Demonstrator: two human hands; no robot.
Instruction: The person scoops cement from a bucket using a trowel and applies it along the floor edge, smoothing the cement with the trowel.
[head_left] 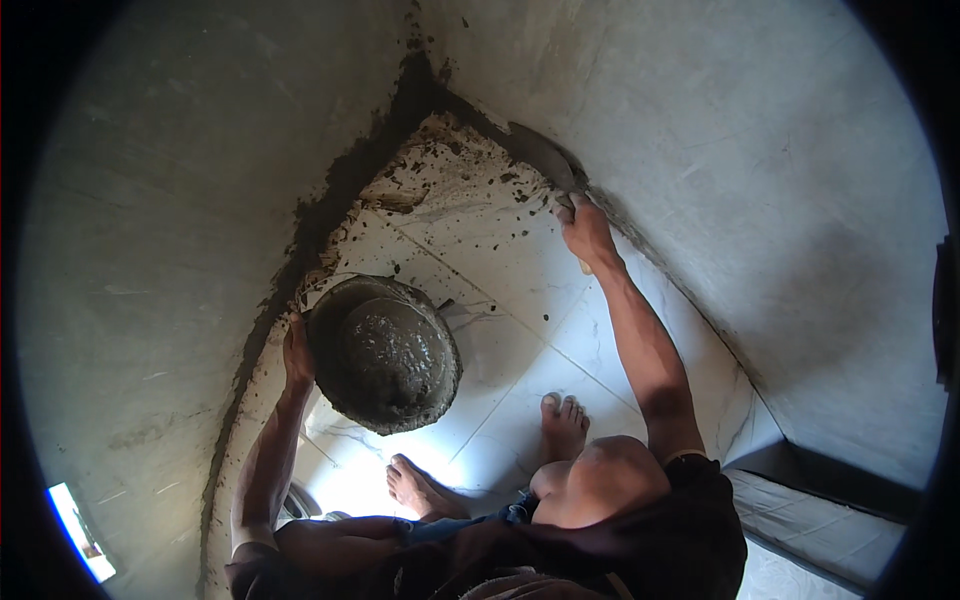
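Note:
My right hand (585, 228) is closed round a trowel whose dark blade (543, 152) lies along the mortar strip at the foot of the right wall. On the left, my left hand (298, 345) grips the side of a black bucket (432, 395) that stands on the tiled floor and holds wet grey mortar (385, 350). A dark band of mortar (350, 180) runs along the base of both walls and meets in the corner. Crumbs and smears of it (450, 150) spot the tiles near the corner.
Grey plastered walls (150, 200) (750, 180) close in on both sides. Large pale veined tiles (500, 360) cover the floor. My bare feet (420, 490) (562, 425) and bent knee (605, 475) are low in view. A dark-edged step (800, 520) is at the lower right.

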